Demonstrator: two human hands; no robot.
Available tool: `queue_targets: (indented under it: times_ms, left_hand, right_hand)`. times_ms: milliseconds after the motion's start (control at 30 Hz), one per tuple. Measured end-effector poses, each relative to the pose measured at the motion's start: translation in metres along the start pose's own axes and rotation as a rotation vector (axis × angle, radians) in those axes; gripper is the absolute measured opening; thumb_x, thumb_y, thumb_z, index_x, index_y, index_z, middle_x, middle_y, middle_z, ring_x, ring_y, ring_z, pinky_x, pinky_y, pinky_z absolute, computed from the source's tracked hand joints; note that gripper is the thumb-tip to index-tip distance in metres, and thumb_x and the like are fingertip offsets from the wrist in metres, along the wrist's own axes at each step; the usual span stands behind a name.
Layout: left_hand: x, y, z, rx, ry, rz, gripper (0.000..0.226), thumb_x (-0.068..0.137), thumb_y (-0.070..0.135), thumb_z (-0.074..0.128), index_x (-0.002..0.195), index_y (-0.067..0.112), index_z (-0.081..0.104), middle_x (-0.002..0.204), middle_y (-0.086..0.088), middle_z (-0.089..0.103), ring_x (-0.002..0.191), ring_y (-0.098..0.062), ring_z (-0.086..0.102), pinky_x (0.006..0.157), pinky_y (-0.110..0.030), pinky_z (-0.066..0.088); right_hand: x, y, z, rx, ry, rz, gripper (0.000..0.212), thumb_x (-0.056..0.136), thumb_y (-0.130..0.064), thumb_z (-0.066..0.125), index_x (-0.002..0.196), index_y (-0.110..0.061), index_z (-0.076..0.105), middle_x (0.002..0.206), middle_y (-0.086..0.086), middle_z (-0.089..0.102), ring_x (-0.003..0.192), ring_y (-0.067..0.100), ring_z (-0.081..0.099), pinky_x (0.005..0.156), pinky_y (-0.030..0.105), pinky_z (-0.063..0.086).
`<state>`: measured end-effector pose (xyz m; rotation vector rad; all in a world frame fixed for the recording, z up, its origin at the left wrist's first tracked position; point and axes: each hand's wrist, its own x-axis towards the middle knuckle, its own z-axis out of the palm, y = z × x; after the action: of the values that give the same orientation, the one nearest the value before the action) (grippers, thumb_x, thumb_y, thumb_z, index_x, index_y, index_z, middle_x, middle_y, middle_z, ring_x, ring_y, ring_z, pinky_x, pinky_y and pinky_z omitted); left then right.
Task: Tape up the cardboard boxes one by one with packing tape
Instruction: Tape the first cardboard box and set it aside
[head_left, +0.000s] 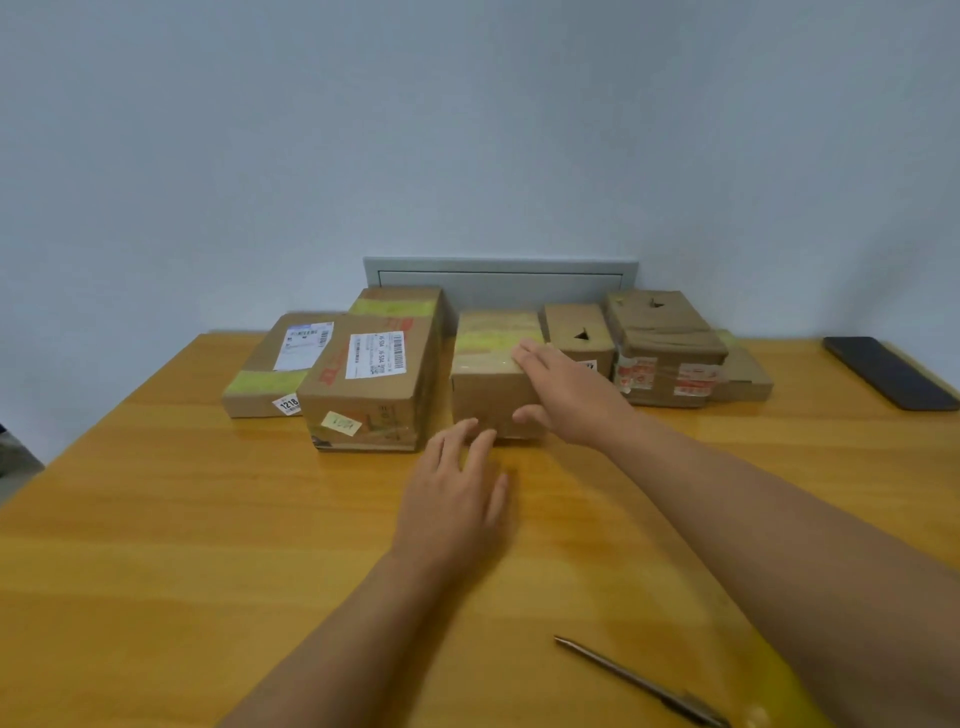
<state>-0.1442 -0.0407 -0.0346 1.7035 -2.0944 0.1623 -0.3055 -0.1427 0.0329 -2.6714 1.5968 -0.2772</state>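
A parcel-packing desk: labelled boxes (374, 374) on a wooden table (156, 519).

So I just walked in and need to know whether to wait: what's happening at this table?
A person is working through a row of cardboard boxes at the back of a wooden table. The right hand rests on the middle box, fingers over its taped top, thumb on the front. The left hand is open, fingertips at the box's base. A pen lies near the front edge and a phone sits far right. No tape roll is in view.
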Motion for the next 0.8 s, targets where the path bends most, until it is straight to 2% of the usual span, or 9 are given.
queue_targets:
  times_ms: [67,133,233,433,600,733,800]
  left_hand:
    - [-0.004,-0.004,0.011,-0.040,-0.194,-0.024,0.061,0.100,0.056,0.030,0.153,0.027,0.027,0.162,-0.001,0.019,0.148,-0.021,0.017,0.119,-0.037,0.019]
    - [-0.001,-0.007,0.017,-0.062,-0.340,-0.029,0.066,0.098,0.064,0.022,0.157,0.035,0.009,0.165,0.006,-0.002,0.152,-0.015,-0.003,0.123,-0.038,0.004]
    - [0.003,-0.009,0.022,-0.024,-0.478,-0.013,0.067,0.096,0.069,0.017,0.155,0.042,0.002,0.164,0.008,-0.010,0.150,-0.012,-0.014,0.122,-0.038,-0.007]
    - [0.004,-0.011,0.028,0.020,-0.510,-0.008,0.068,0.094,0.072,0.012,0.154,0.045,-0.004,0.162,0.009,-0.017,0.148,-0.012,-0.021,0.121,-0.040,-0.010]
    - [0.004,-0.011,0.027,0.023,-0.512,-0.012,0.068,0.094,0.072,0.012,0.154,0.045,-0.003,0.162,0.010,-0.017,0.148,-0.012,-0.021,0.122,-0.040,-0.009]
    - [0.003,-0.011,0.026,0.030,-0.490,-0.017,0.068,0.093,0.072,0.013,0.154,0.046,-0.002,0.163,0.010,-0.014,0.149,-0.011,-0.018,0.122,-0.038,-0.008]
    - [0.004,-0.010,0.026,0.029,-0.485,-0.025,0.068,0.093,0.073,0.013,0.154,0.046,-0.002,0.163,0.010,-0.013,0.149,-0.011,-0.018,0.122,-0.038,-0.008]
  right_hand:
    - [0.015,0.002,0.005,-0.034,0.016,0.005,0.080,0.091,-0.043,0.063,0.154,-0.020,0.019,0.164,-0.001,0.013,0.149,0.023,0.018,0.110,0.046,0.036]
    - [0.029,0.002,0.009,-0.077,0.044,0.007,0.079,0.090,-0.045,0.063,0.153,-0.020,0.021,0.163,-0.001,0.017,0.147,0.024,0.023,0.109,0.044,0.038]
    - [0.050,0.002,0.013,-0.122,0.067,0.017,0.079,0.090,-0.045,0.064,0.152,-0.020,0.023,0.162,0.000,0.020,0.147,0.025,0.024,0.110,0.043,0.035]
    - [0.072,0.002,0.027,-0.119,0.043,0.076,0.079,0.093,-0.045,0.060,0.155,-0.024,0.016,0.164,-0.001,0.011,0.150,0.029,0.013,0.117,0.047,0.025]
    - [0.063,0.022,0.023,-0.118,0.052,0.110,0.090,0.091,-0.057,0.054,0.156,-0.023,0.004,0.165,0.004,-0.001,0.151,0.027,-0.002,0.122,0.049,0.009]
    - [0.042,0.057,0.018,-0.198,0.061,0.192,0.083,0.092,-0.050,0.049,0.156,-0.018,0.007,0.164,0.010,0.000,0.151,0.028,-0.006,0.122,0.050,0.000]
    - [0.037,0.069,0.021,-0.302,0.041,0.241,0.079,0.094,-0.048,0.048,0.156,-0.021,0.007,0.164,0.014,-0.002,0.150,0.032,-0.009,0.121,0.052,-0.003]
